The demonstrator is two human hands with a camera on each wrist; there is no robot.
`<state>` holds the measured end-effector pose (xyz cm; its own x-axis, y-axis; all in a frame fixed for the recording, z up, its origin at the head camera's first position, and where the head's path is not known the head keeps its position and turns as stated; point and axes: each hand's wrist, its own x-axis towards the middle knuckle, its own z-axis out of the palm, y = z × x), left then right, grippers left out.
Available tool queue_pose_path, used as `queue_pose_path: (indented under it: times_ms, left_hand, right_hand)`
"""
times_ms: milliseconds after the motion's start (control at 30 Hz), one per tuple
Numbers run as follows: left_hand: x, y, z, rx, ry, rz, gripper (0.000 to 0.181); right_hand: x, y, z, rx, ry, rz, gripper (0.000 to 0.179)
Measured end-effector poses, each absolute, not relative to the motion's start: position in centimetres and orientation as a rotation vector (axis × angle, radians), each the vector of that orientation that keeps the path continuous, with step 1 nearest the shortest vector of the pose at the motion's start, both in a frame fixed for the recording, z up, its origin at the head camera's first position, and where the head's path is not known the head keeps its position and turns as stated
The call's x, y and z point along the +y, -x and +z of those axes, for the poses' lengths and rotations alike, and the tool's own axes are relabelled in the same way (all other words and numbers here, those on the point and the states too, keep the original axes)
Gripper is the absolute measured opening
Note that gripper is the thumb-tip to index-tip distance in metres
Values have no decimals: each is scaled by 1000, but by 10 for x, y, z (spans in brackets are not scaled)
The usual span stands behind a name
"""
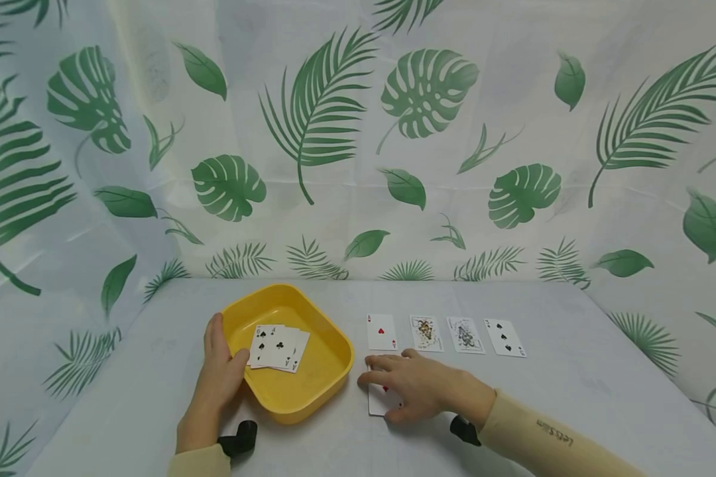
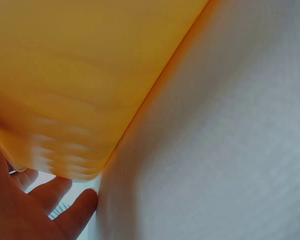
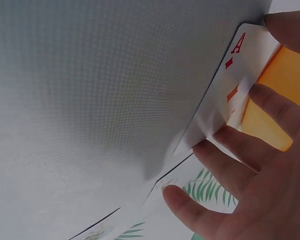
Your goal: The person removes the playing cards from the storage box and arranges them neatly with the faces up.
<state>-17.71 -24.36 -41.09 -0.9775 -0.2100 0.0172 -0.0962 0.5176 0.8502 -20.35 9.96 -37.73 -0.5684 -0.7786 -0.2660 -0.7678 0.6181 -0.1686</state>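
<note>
A square yellow plastic bin stands on the table, one corner toward the person. My left hand holds its left side, thumb over the rim and fingers along the outer wall. Inside lie overlapping playing cards, a six of spades and an ace of clubs on top. To the bin's right, my right hand lies over an ace of diamonds flat on the table. Its thumb touches one corner and its spread fingertips touch the card's other side. The hand covers part of this card in the head view.
Behind the right hand runs a row of face-up cards: an ace of hearts, a coloured joker, a grey joker and a three of spades. A white leaf-printed cloth hangs behind the white table.
</note>
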Motion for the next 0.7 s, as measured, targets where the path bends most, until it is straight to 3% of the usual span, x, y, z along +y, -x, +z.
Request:
queue_pose_path:
  times_ms: [700]
  left_hand:
    - [-242, 178, -410, -2627, -273, -1479, 89]
  right_hand:
    - [102, 206, -374, 2566, 1299, -91, 60]
